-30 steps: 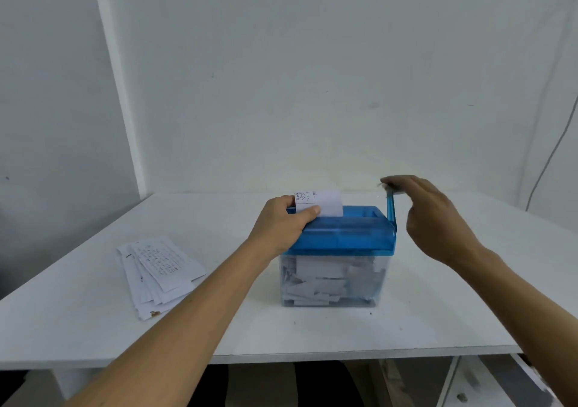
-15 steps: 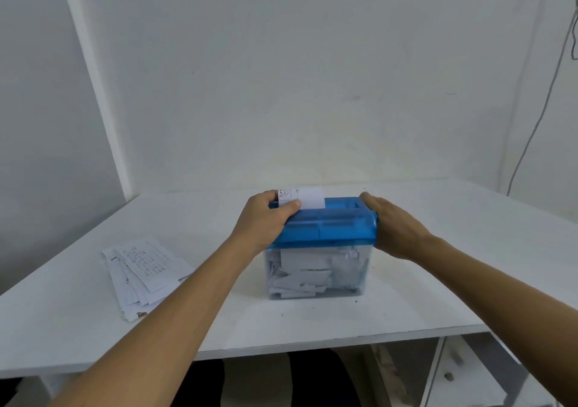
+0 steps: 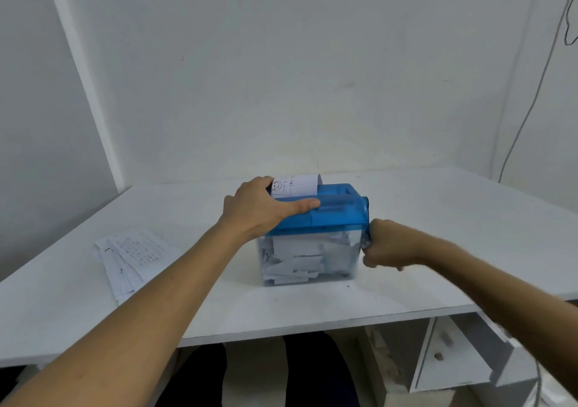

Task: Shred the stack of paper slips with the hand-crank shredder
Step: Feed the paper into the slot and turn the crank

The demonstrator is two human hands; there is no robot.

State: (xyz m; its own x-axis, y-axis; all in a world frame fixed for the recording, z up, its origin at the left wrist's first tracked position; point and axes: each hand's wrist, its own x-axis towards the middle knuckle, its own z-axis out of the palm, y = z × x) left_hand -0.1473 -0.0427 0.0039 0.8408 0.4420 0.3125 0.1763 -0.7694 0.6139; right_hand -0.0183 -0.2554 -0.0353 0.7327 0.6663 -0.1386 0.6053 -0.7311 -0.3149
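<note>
While the left hand [image 3: 266, 208] clasped the shredder [image 3: 331, 216] at its left end, thumb flat along the blue top and fingers [image 3: 263, 183] curled behind the slip [image 3: 298, 184] standing upright in it, the right hand [image 3: 389, 245] was fisted on the crank [image 3: 365, 222], which pointed down at the right end. The stack [image 3: 134, 256] lay on the counter [image 3: 453, 219] well to the left, nearer the left hand.

Plain white walls [image 3: 312, 62] all round, a bit scuffed, with a corner strip [image 3: 81, 78] running down the left of the frame. A white table [image 3: 438, 219] fills the middle. A thin cable [image 3: 542, 72] hangs upper right, and a small drawer unit [image 3: 453, 353] sits lower right.
</note>
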